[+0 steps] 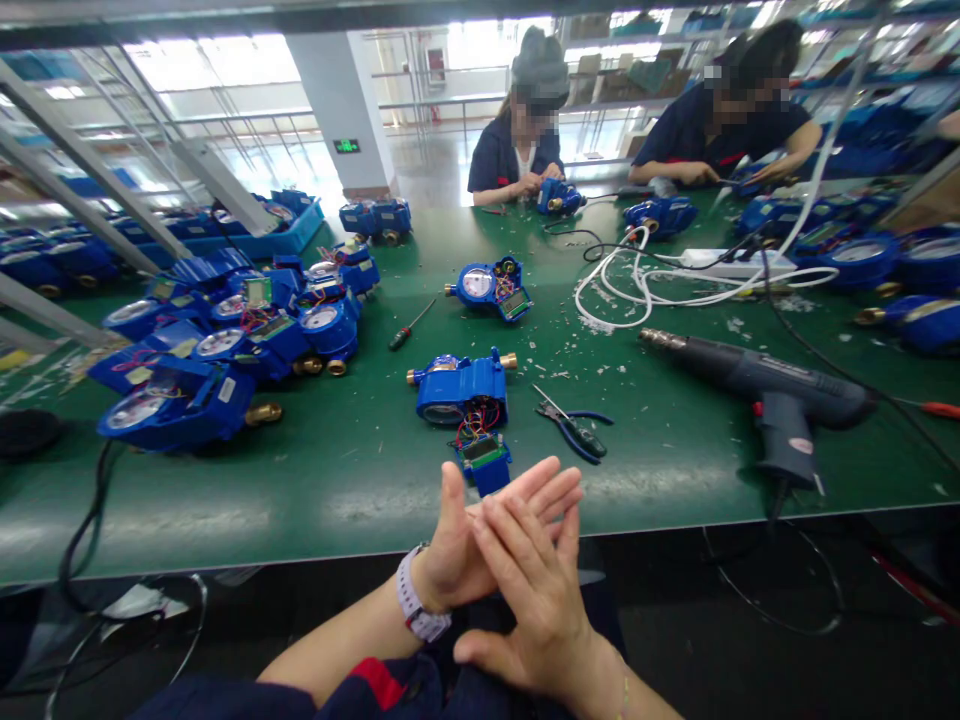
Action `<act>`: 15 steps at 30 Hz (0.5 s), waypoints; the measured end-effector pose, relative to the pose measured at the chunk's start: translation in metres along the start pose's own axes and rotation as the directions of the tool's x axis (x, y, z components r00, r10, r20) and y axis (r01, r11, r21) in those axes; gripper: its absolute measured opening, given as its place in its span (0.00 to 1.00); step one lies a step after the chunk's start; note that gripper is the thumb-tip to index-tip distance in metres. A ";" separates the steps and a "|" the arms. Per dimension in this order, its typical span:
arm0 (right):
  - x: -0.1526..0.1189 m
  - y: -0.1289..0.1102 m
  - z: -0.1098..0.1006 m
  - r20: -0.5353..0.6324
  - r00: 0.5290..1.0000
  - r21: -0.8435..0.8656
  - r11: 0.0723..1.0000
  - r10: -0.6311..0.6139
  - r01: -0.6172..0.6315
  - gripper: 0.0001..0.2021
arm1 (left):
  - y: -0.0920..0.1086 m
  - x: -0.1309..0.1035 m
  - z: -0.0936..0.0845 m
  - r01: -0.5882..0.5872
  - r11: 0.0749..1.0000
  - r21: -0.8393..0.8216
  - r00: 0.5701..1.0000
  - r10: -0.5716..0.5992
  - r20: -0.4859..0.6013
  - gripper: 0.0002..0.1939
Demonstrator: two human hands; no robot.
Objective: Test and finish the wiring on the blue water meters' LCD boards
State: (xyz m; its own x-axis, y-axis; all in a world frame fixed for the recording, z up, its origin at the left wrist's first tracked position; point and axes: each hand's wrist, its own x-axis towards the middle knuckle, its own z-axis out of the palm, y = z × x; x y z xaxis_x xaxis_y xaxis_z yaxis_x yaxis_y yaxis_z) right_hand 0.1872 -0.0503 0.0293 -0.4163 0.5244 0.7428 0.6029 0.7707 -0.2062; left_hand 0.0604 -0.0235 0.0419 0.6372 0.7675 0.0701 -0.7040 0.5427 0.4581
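Open fingers (517, 540) of two empty hands meet palm to palm at the surface's (360, 500) front edge, just below an opened blue meter (461, 390). Bare green spans the front-left edge.

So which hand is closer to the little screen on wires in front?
Left. The left hand is just this side of the little screen; the right hand crosses the left palm, farther back from it.

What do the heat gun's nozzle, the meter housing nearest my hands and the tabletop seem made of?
The nozzle looks like bare metal, given its silvery sheen. The meter housing seems glossy blue plastic or painted metal; highlights fit either. The tabletop looks like green matting or laminate, softly reflecting light.
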 end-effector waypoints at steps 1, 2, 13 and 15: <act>0.001 0.001 0.000 0.002 1.000 0.009 1.000 -0.010 0.010 0.34 | -0.002 -0.001 -0.001 -0.018 1.000 0.015 1.000 0.018 -0.002 0.53; 0.001 0.003 0.000 -0.006 1.000 0.010 1.000 -0.002 0.002 0.34 | -0.003 -0.002 -0.002 -0.022 0.999 0.034 1.000 0.022 0.001 0.53; -0.055 0.160 -0.075 -0.350 0.648 0.083 0.711 0.677 -0.698 0.29 | 0.034 -0.053 -0.042 0.020 0.510 0.860 0.963 0.221 -0.153 0.50; -0.065 0.200 -0.104 -0.419 0.490 0.170 0.596 0.764 -0.785 0.28 | 0.041 -0.067 -0.056 0.049 0.405 0.913 0.910 0.359 -0.208 0.46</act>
State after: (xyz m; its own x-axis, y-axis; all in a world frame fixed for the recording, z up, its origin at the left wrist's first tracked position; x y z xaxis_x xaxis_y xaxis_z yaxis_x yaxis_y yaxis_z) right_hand 0.4055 0.0321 0.0057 0.5423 0.6942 0.4732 0.5706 0.1091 -0.8140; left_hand -0.0282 -0.0335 0.0067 0.2623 0.9640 0.0440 0.0324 -0.0544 0.9980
